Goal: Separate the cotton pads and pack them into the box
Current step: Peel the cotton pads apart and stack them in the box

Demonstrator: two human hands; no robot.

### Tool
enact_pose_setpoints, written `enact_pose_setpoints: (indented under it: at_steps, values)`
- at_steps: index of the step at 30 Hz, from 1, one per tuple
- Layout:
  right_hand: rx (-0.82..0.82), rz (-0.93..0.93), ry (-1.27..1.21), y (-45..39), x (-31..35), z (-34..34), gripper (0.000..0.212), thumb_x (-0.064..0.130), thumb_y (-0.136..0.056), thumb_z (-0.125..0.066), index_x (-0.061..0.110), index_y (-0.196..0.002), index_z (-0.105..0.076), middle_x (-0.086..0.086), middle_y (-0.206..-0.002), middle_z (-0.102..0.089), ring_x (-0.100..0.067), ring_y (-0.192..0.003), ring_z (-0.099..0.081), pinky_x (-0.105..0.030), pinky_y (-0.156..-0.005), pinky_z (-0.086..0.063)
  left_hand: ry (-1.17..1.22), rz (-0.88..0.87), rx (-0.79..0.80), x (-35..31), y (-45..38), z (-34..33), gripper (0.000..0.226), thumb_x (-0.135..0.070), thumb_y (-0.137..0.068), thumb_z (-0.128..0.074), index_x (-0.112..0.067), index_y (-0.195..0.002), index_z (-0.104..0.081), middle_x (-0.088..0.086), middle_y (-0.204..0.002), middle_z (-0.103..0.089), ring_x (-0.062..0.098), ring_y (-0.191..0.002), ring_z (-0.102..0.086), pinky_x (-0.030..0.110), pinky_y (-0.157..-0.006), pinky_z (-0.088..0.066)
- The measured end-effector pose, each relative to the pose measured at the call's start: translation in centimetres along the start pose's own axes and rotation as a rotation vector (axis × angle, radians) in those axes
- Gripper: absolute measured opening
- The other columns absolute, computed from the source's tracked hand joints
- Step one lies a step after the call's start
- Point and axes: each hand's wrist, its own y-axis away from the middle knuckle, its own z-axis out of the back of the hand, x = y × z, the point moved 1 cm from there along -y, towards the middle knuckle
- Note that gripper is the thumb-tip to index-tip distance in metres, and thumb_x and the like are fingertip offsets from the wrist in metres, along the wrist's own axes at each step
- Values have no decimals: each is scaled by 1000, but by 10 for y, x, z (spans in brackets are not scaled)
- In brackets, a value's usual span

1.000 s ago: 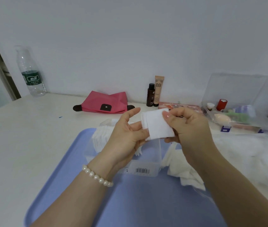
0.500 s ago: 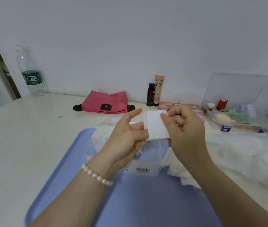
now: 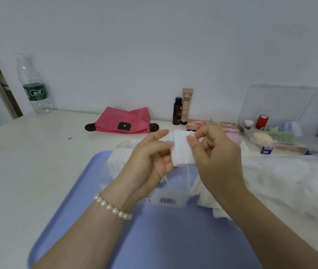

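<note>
Both hands hold a small white stack of cotton pads point(image 3: 181, 150) above the clear plastic box point(image 3: 173, 200). My left hand point(image 3: 150, 162) supports the stack's left edge with its fingers. My right hand point(image 3: 214, 152) pinches the right edge between thumb and forefinger. The box stands on the blue tray point(image 3: 154, 239) and has white pads point(image 3: 117, 162) in its left part. A loose heap of white pads point(image 3: 208, 197) lies on the tray right of the box, partly hidden by my right forearm.
A pink pouch point(image 3: 123, 121), a dark bottle point(image 3: 177, 110) and a BB tube point(image 3: 186, 105) stand at the back by the wall. A water bottle point(image 3: 34, 88) is at far left. A clear organiser point(image 3: 276, 133) with cosmetics sits at right, with white wrapping point(image 3: 294, 181) below it.
My right hand has slid leftward over the stack, its thumb and forefinger now curled at the right edge. The stack stays between both hands at about the same height.
</note>
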Motion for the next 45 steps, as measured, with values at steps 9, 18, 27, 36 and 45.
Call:
enact_pose_setpoints:
  at_steps: [9, 18, 27, 36, 45]
  values:
    - [256, -173, -138, -32, -4, 37, 17, 2, -81, -68, 16, -76, -61, -6, -60, -59, -4, -46, -50, -11, -47, -40, -247, -79, -176, 0, -2, 6, 43, 7, -82, -60, -13, -119, -47, 8, -92, -67, 16, -72, -67, 31, -66, -57]
    - [910, 68, 686, -24, -13, 32, 34, 15, -76, -70, 44, -87, -56, 12, -122, -40, -13, -120, -31, -29, -97, -26, -409, -144, -171, -2, -1, 8, 32, 8, -85, -57, -22, -86, -44, 11, -102, -57, 26, -78, -62, 36, -67, -56]
    - [627, -164, 156, -42, -7, 62, 13, 18, -72, -77, 28, -68, -70, 10, -94, -70, -1, -88, -61, -22, -83, -45, -507, -172, -231, -2, -1, 9, 30, 9, -87, -54, -20, -81, -45, 7, -98, -53, 26, -77, -59, 39, -71, -53]
    - [457, -522, -277, -45, -12, 64, 8, 0, -74, -69, 6, -69, -67, -7, -61, -65, -14, -51, -56, -21, -47, -48, -626, -204, -295, 2, -3, 12, 34, -4, -80, -58, -29, -69, -78, 2, -104, -69, 22, -108, -60, 48, -100, -46]
    - [357, -498, -579, -37, -1, 43, 22, -12, -81, -57, 7, -74, -49, -1, -61, -63, -14, -52, -62, -23, -40, -50, -671, -222, -182, 6, 2, 6, 40, 8, -74, -70, -31, -84, -72, 4, -121, -63, 12, -79, -69, 27, -80, -53]
